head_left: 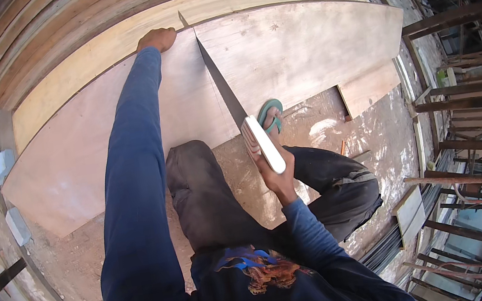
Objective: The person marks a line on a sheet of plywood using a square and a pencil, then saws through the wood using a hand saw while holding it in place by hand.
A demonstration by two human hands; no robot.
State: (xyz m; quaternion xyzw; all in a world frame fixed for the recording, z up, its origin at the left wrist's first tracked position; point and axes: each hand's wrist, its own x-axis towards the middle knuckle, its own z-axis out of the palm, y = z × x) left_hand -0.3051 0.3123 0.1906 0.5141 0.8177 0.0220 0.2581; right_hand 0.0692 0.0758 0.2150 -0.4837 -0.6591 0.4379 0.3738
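A handsaw (pixel 220 82) slants across a wide plywood sheet (pixel 312 42), its blade meeting the sheet's far edge. My right hand (pixel 279 179) is wrapped round the saw's white handle (pixel 264 147), near my bent right knee. At the sheet's far edge, just left of the blade, my left hand (pixel 157 39) is closed over the edge; its fingertips are hidden. A thin line runs along the sheet beside the blade. My right foot, in a green flip-flop (pixel 271 116), is at the sheet's near edge.
Beyond the sheet lies a yellowish board (pixel 88 73), with stacked planks (pixel 51 29) behind it. Pale blocks (pixel 1 164) sit at the left. A smaller board piece (pixel 371 89) lies right of my foot. Dark rods (pixel 384 250) and wooden posts (pixel 462 104) stand along the right.
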